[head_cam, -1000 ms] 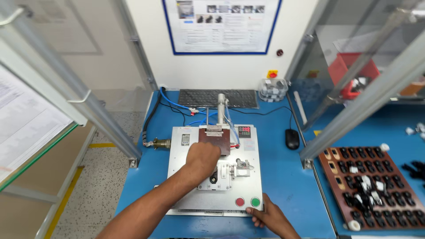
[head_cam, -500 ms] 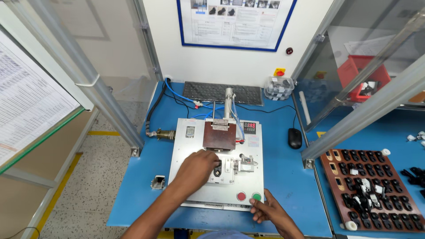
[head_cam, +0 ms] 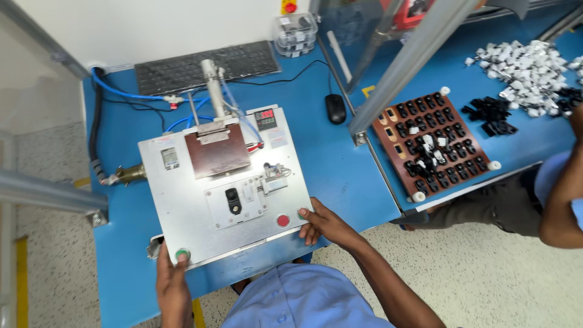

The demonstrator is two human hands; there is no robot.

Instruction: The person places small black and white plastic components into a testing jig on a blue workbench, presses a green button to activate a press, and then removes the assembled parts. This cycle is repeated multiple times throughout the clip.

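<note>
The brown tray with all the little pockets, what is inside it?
The brown tray holds small black parts in most pockets, with a few white pieces near the middle. Some pockets along its left side look empty. What lies beneath the parts cannot be seen.

Right hand (head_cam: 325,223) covers the green button at the metal fixture's (head_cam: 182,206) near right corner; only a sliver shows. Left hand (head_cam: 173,282) runs off the bottom edge at the wrist. The neighbouring person's arm (head_cam: 562,200) is cut by the right edge. The red display's (head_cam: 265,115) digits are too small to make out. The clear parts box (head_cam: 296,33) is cropped at top.
</note>
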